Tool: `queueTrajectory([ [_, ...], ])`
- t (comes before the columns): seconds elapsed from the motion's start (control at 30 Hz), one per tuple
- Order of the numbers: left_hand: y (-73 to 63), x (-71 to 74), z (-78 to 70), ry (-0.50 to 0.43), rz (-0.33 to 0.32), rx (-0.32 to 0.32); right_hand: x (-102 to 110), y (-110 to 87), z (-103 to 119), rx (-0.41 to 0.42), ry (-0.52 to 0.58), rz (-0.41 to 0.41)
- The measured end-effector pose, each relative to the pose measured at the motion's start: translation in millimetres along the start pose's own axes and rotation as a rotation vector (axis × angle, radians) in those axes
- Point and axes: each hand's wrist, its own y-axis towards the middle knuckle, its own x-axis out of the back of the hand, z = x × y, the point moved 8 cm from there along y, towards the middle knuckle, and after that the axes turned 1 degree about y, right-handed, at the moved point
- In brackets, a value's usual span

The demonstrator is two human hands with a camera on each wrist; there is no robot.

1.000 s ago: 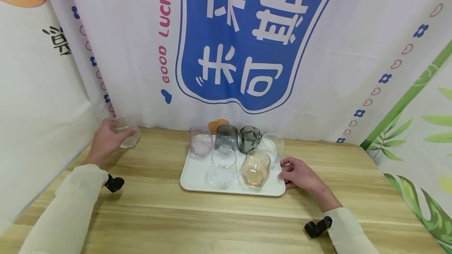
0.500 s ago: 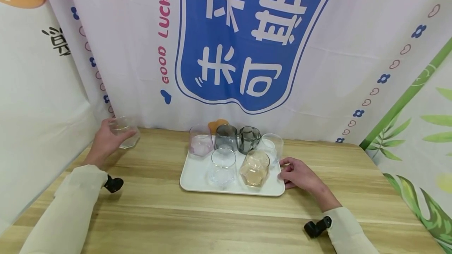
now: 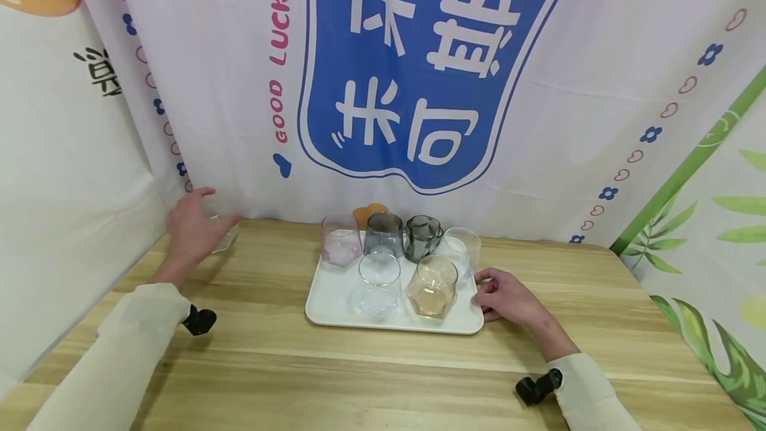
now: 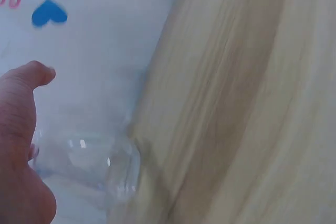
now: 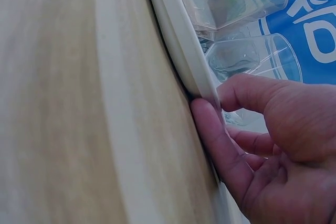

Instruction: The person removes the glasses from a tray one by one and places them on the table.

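In the head view, a colourless glass (image 3: 227, 237) is set at the far left corner of the desk (image 3: 269, 364) and is partly hidden behind the left grip (image 3: 193, 231), which is held wide; whether the glass is touched cannot be told. The rim of a white, round-cornered tray (image 3: 332, 301) is held at its right end by the right grip (image 3: 505, 298). On it are carried a pinkish glass (image 3: 342, 248), a smoky glass (image 3: 385, 237), a dark wavy glass (image 3: 423, 238), two clear glasses (image 3: 378, 291) and an amber glass (image 3: 433, 294).

In the left wrist view, bright highlights and faceted, see-through sides are shown on the colourless glass, its outline blurred.

In the right wrist view, the tray's pale rim is pinched narrowly between the digits.
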Motion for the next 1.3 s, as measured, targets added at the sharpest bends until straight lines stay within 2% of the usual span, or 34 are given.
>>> queueTrajectory([
  [0.1, -1.8, -7.5, -22.1, 0.025, 0.008, -0.07, 1, -0.1, 0, 0.002, 0.001, 0.001],
  [0.3, -11.4, -30.3, -60.7, -0.054, 0.062, -0.166, 0, 0.1, 1, 0.005, 0.008, 0.001],
  [0.53, -31.2, -71.3, -93.7, -0.193, 0.252, -0.161, 1, -0.5, -1, -0.003, -0.002, -0.014],
  [0.67, -39.9, -92.3, -110.0, -0.24, 0.328, -0.163, 1, 0.5, -1, -0.006, -0.008, -0.018],
  [0.8, -44.6, -110.0, -119.7, -0.282, 0.378, -0.153, 1, 1.2, 0, 0.001, -0.002, -0.018],
  [0.97, -45.4, -127.0, -123.4, -0.324, 0.401, -0.14, -1, 1.9, 0, 0.0, 0.001, -0.015],
  [1.3, -48.2, -147.7, -130.3, -0.341, 0.414, -0.096, 1, 1.3, -1, -0.008, -0.009, -0.022],
])
